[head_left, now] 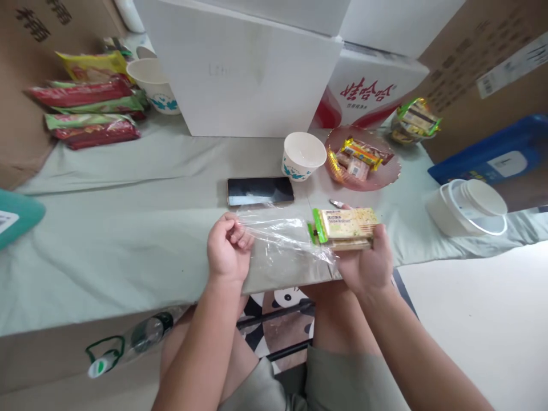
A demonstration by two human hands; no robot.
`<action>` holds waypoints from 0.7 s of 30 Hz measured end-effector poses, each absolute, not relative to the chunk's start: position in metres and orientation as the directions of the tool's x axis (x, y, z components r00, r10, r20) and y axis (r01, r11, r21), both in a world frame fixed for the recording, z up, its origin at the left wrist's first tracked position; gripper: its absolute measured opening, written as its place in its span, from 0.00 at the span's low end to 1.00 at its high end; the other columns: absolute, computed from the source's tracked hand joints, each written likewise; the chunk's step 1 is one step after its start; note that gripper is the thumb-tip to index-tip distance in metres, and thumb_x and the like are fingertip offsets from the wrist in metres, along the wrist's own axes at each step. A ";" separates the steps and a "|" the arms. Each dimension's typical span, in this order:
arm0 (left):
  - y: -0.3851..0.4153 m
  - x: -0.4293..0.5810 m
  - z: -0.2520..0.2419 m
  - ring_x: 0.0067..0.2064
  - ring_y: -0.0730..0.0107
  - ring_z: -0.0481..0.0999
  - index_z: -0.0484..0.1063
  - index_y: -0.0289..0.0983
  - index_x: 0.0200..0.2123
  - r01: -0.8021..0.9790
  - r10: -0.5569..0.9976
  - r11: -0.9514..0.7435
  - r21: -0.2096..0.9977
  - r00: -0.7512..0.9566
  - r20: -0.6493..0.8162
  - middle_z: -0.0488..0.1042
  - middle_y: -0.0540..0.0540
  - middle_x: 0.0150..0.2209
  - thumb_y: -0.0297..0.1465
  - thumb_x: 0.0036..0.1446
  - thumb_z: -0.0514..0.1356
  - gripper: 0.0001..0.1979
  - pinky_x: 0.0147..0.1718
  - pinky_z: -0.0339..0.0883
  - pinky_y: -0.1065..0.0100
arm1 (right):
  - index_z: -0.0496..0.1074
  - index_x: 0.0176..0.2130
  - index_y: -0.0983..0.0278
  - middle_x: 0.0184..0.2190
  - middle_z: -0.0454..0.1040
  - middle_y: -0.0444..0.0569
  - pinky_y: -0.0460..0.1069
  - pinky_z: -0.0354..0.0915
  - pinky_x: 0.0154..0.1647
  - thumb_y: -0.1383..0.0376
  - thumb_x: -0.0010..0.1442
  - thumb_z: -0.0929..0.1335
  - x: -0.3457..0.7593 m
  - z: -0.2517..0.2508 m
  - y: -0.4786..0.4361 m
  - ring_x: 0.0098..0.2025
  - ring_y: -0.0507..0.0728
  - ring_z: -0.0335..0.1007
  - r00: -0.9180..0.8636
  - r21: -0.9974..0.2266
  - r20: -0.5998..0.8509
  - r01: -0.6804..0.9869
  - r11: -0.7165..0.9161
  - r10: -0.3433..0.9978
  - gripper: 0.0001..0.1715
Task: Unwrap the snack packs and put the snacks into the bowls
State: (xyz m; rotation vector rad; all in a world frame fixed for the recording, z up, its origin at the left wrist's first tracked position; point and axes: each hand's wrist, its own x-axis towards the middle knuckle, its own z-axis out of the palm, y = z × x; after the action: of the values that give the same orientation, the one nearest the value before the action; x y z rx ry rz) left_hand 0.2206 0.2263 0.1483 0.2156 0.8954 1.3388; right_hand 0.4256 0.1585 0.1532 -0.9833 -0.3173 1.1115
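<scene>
At the near edge of the counter (128,228), both hands are raised above the person's lap. Left hand (229,250) is clenched in a fist, fingers pinching the left end of 1 clear plastic bag (280,240). Right hand (367,262) is grasping the cracker packs (347,224) from below. It looks like 2 packs stacked, but the lower one is mostly hidden. Long axis of the packs runs left-right across the view, roughly parallel to the counter edge. The green sealed end points left toward the bag and the printed face is up. That green end sits right at the bag's right end; can't tell if it is inside the film or only against it. The bag is stretched between the two hands on the same left-right axis. On the counter: 1 phone (260,191) lying flat, screen up, just beyond the bag. 2 cups, both paper: near cup (303,155) just right of the phone, far cup (154,85) at back left. 1 pink plate (387,174) beside the near cup, with a few wrapped snacks on it. Snack packets (92,111) are piled far left, about 5. White round tub (454,214) at the right; its pieces overlap, so the count is unclear. 1 water bottle (141,337) lies below the counter edge, lower left.
</scene>
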 end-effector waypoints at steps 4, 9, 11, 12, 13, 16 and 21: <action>0.224 0.224 0.145 0.16 0.84 0.52 0.63 0.37 0.18 -0.716 0.918 0.246 0.654 -0.045 -0.394 0.51 0.59 0.14 0.29 0.37 0.62 0.08 0.16 0.47 0.76 | 0.76 0.53 0.58 0.54 0.80 0.52 0.71 0.67 0.64 0.45 0.70 0.57 0.435 0.156 0.158 0.60 0.65 0.75 0.485 -0.798 -0.258 -0.595 0.099 0.835 0.30; 0.223 0.224 0.141 0.16 0.83 0.53 0.64 0.37 0.18 -0.718 0.931 0.216 0.662 -0.053 -0.361 0.50 0.59 0.14 0.29 0.38 0.62 0.07 0.16 0.47 0.76 | 0.76 0.52 0.60 0.53 0.81 0.53 0.72 0.67 0.65 0.47 0.71 0.56 0.445 0.166 0.160 0.57 0.64 0.78 0.480 -0.814 -0.280 -0.577 0.059 0.832 0.30; 0.222 0.224 0.140 0.16 0.83 0.53 0.63 0.37 0.17 -0.710 0.936 0.205 0.674 -0.058 -0.346 0.50 0.58 0.14 0.29 0.39 0.61 0.08 0.16 0.48 0.75 | 0.77 0.51 0.61 0.53 0.81 0.54 0.71 0.66 0.66 0.47 0.71 0.55 0.445 0.169 0.162 0.56 0.64 0.78 0.494 -0.820 -0.297 -0.571 0.047 0.817 0.32; 0.222 0.225 0.139 0.16 0.83 0.53 0.62 0.38 0.17 -0.705 0.939 0.200 0.680 -0.061 -0.339 0.50 0.58 0.14 0.29 0.39 0.61 0.08 0.16 0.48 0.75 | 0.77 0.51 0.62 0.53 0.81 0.55 0.71 0.65 0.66 0.47 0.71 0.54 0.445 0.170 0.163 0.55 0.64 0.79 0.511 -0.826 -0.295 -0.561 0.053 0.808 0.32; 0.222 0.225 0.139 0.16 0.83 0.53 0.61 0.38 0.17 -0.702 0.941 0.193 0.686 -0.066 -0.332 0.50 0.58 0.14 0.28 0.39 0.61 0.09 0.17 0.48 0.75 | 0.77 0.50 0.62 0.52 0.81 0.55 0.71 0.65 0.66 0.47 0.71 0.53 0.443 0.170 0.164 0.56 0.64 0.79 0.535 -0.838 -0.277 -0.540 0.071 0.798 0.33; 0.222 0.226 0.138 0.16 0.83 0.52 0.59 0.38 0.17 -0.708 0.942 0.172 0.685 -0.086 -0.325 0.49 0.58 0.15 0.28 0.40 0.61 0.11 0.16 0.48 0.76 | 0.76 0.50 0.60 0.51 0.81 0.53 0.70 0.64 0.67 0.46 0.72 0.54 0.437 0.168 0.167 0.57 0.63 0.78 0.656 -0.899 -0.132 -0.395 0.189 0.743 0.32; 0.222 0.223 0.137 0.22 0.79 0.63 0.69 0.38 0.27 -0.745 0.947 0.227 0.628 0.020 -0.319 0.61 0.56 0.21 0.35 0.43 0.68 0.12 0.19 0.60 0.77 | 0.74 0.57 0.59 0.59 0.77 0.50 0.68 0.60 0.71 0.46 0.71 0.58 0.425 0.167 0.164 0.63 0.62 0.73 0.732 -0.938 0.093 -0.163 0.306 0.675 0.30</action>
State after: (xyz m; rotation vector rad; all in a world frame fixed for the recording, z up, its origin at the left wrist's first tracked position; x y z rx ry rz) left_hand 0.2232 0.2217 0.1370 0.3203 0.7855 1.3474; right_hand 0.4251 0.1636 0.1669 -1.1331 -0.5315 0.5902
